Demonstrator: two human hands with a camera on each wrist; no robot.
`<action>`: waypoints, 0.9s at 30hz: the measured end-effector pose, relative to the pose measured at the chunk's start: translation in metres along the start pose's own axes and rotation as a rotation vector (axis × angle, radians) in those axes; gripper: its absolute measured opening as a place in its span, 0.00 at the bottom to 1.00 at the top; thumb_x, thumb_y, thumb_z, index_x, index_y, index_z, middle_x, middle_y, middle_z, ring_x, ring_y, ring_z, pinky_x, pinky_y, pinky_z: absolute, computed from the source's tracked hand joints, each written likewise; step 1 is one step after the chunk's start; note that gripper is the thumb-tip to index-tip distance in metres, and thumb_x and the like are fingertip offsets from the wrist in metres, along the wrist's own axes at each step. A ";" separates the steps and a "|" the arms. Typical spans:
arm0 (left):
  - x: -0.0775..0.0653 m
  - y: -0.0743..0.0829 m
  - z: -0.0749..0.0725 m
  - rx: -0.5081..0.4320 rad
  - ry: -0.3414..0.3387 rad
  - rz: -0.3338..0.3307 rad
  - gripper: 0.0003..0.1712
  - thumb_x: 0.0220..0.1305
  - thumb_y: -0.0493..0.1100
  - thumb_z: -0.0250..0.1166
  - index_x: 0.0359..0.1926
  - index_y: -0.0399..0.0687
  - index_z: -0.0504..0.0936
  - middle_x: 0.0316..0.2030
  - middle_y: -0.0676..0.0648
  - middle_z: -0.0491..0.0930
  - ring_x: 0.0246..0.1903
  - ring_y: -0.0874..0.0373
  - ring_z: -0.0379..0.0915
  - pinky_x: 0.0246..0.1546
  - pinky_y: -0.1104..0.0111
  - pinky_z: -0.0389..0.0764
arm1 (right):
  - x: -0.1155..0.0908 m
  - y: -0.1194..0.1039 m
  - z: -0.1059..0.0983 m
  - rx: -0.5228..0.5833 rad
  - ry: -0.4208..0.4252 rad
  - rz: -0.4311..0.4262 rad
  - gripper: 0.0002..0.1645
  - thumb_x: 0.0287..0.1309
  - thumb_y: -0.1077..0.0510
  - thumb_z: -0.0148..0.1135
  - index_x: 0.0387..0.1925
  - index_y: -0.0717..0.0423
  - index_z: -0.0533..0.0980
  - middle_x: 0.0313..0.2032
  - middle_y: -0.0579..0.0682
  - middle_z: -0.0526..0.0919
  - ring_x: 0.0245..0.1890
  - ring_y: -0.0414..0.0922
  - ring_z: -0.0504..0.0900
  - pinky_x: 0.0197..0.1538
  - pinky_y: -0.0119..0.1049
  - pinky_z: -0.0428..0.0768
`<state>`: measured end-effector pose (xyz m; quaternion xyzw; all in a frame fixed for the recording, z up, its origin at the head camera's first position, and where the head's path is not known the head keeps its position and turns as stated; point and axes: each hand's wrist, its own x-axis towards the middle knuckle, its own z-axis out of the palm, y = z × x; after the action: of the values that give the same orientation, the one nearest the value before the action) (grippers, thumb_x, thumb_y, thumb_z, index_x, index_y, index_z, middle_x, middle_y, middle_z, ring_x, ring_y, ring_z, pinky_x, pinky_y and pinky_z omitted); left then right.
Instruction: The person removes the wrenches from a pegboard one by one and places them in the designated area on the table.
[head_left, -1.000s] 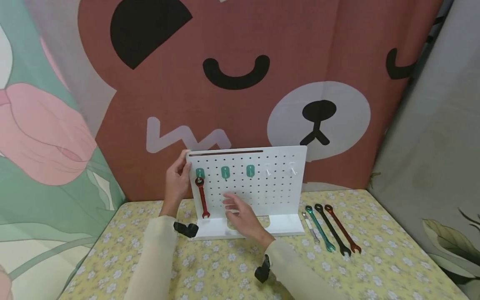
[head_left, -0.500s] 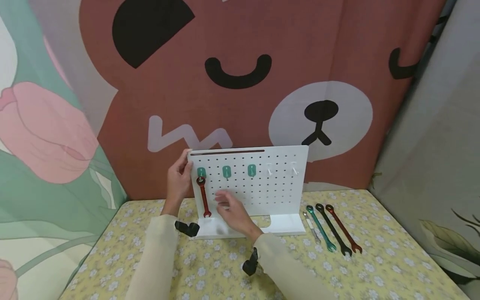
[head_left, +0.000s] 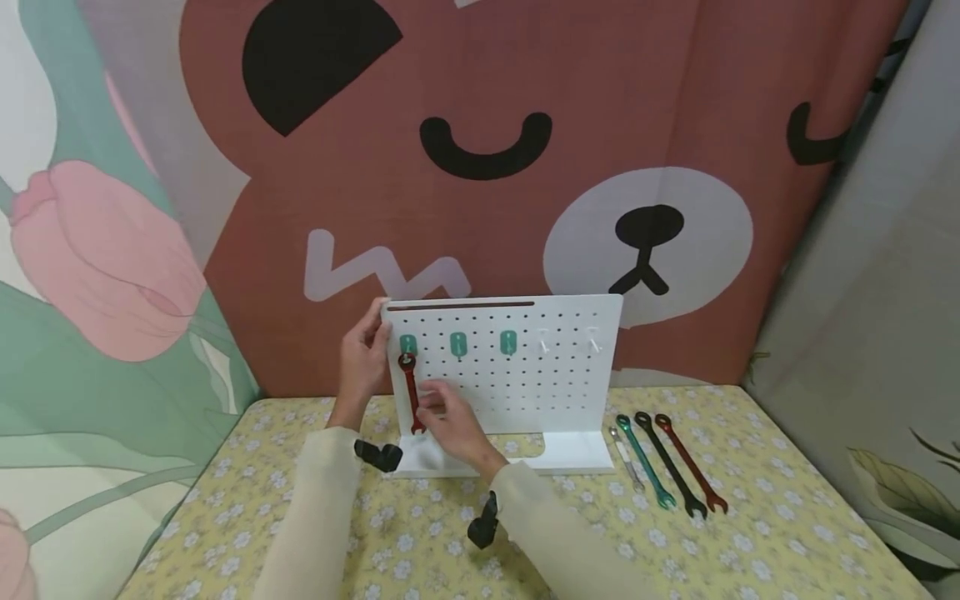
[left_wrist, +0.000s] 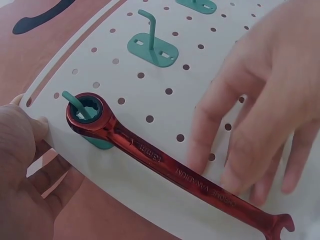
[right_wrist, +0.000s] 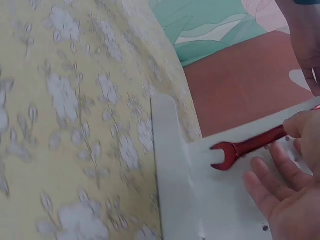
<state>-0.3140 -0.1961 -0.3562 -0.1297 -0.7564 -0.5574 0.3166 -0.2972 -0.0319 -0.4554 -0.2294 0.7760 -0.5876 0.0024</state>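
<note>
A red combination wrench [left_wrist: 165, 167] hangs by its ring end from a green hook [left_wrist: 75, 102] at the left of the white pegboard [head_left: 487, 392]. My left hand [head_left: 363, 354] holds the board's upper left edge, thumb in front and fingers behind. My right hand [head_left: 453, 421] is beside the wrench's lower shaft, its fingers relaxed. In the right wrist view the thumb [right_wrist: 300, 124] overlaps the shaft, and the open end [right_wrist: 227, 155] shows free. The fingertips look very near the wrench or touching it; I cannot tell which.
Two more green hooks [head_left: 458, 344] and two clear hooks [head_left: 594, 340] are on the board. Right of it on the flowered tablecloth [head_left: 570, 533] lie a small silver wrench [head_left: 626, 458], a green wrench [head_left: 647, 462], a black wrench [head_left: 671, 465] and another red wrench [head_left: 692, 465].
My right hand has moved left across the front of the board, up to the hanging wrench. My left hand stays on the board's edge. The head view has shifted slightly.
</note>
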 end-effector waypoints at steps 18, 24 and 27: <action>-0.003 0.015 -0.004 -0.014 -0.015 0.009 0.24 0.77 0.30 0.56 0.70 0.40 0.76 0.53 0.31 0.82 0.41 0.35 0.77 0.34 0.75 0.72 | 0.005 -0.004 0.012 -0.017 -0.013 -0.042 0.06 0.71 0.63 0.63 0.47 0.53 0.77 0.42 0.44 0.81 0.44 0.41 0.82 0.52 0.40 0.79; 0.003 -0.012 -0.001 -0.005 -0.007 -0.010 0.24 0.78 0.34 0.56 0.71 0.47 0.76 0.51 0.33 0.83 0.40 0.37 0.78 0.33 0.74 0.71 | 0.003 -0.004 0.009 0.010 -0.024 -0.013 0.09 0.70 0.63 0.63 0.49 0.50 0.77 0.42 0.44 0.81 0.42 0.41 0.82 0.47 0.38 0.81; 0.002 -0.013 -0.002 0.001 -0.013 -0.016 0.24 0.79 0.36 0.56 0.71 0.49 0.76 0.52 0.36 0.84 0.40 0.40 0.79 0.34 0.73 0.72 | 0.001 -0.005 0.007 0.035 -0.037 0.002 0.10 0.71 0.62 0.62 0.50 0.49 0.77 0.43 0.45 0.81 0.42 0.42 0.82 0.45 0.42 0.82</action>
<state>-0.3225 -0.2028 -0.3644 -0.1273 -0.7598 -0.5587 0.3072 -0.2947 -0.0401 -0.4527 -0.2392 0.7656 -0.5968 0.0215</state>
